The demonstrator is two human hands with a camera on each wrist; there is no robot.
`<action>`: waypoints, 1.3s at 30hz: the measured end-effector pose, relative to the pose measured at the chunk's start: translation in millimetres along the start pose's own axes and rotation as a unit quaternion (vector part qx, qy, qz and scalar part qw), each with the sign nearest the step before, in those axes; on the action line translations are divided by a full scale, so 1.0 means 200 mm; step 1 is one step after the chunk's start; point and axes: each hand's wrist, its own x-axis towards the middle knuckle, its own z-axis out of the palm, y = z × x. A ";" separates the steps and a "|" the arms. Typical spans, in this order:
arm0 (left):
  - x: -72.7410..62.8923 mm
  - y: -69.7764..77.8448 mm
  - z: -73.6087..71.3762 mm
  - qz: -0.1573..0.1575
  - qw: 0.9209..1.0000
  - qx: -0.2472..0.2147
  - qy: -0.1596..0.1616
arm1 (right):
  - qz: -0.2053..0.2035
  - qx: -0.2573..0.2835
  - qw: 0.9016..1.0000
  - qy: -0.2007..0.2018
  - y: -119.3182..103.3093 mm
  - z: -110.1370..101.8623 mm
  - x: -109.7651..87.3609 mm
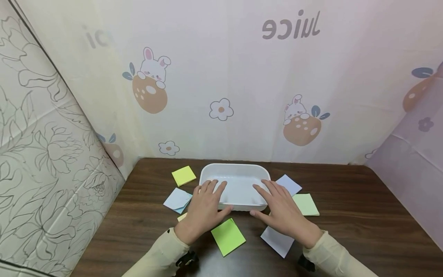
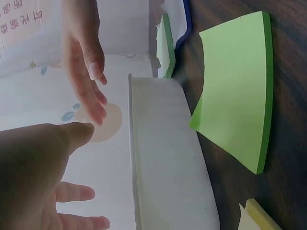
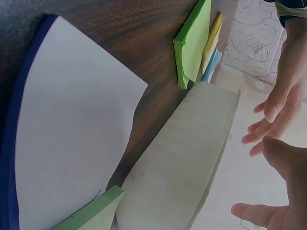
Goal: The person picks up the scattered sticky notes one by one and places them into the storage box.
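Observation:
A white plastic tray (image 1: 238, 188) sits at the back middle of the table, with bare floor showing inside. Over its near left corner my left hand (image 1: 204, 211) hovers, fingers spread and holding nothing. My right hand (image 1: 283, 211) is held likewise above the near right corner, its fingers also apart. In the left wrist view both hands are higher than the tray's side wall (image 2: 165, 153). Nearest the hands lie a bright green sticky note pad (image 1: 228, 237) and a lilac pad (image 1: 278, 241), which the right hand partly covers.
On the left are a yellow pad (image 1: 184, 176), a pale blue pad (image 1: 176, 199) and a cream pad (image 1: 181, 217) mostly hidden by the left hand. A lavender pad (image 1: 290, 184) and pale green pad (image 1: 306, 204) lie right. A printed curtain (image 1: 221, 77) hangs behind the table.

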 end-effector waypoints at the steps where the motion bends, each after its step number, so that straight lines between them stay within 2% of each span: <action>1: 0.00 0.00 0.00 0.002 1.000 0.002 0.001 | 0.000 -0.001 1.000 -0.001 0.00 0.00 0.00; 17: 0.00 0.04 0.01 0.010 1.000 -0.002 -0.009 | -0.007 -0.010 1.000 0.013 0.02 0.00 -0.04; 30: 0.01 0.08 0.02 0.028 1.000 0.001 -0.001 | 0.005 -0.005 1.000 0.011 0.04 -0.02 -0.04; 39: 0.02 0.11 0.03 0.039 0.999 0.007 0.002 | 0.004 -0.004 1.000 0.024 0.06 -0.03 -0.05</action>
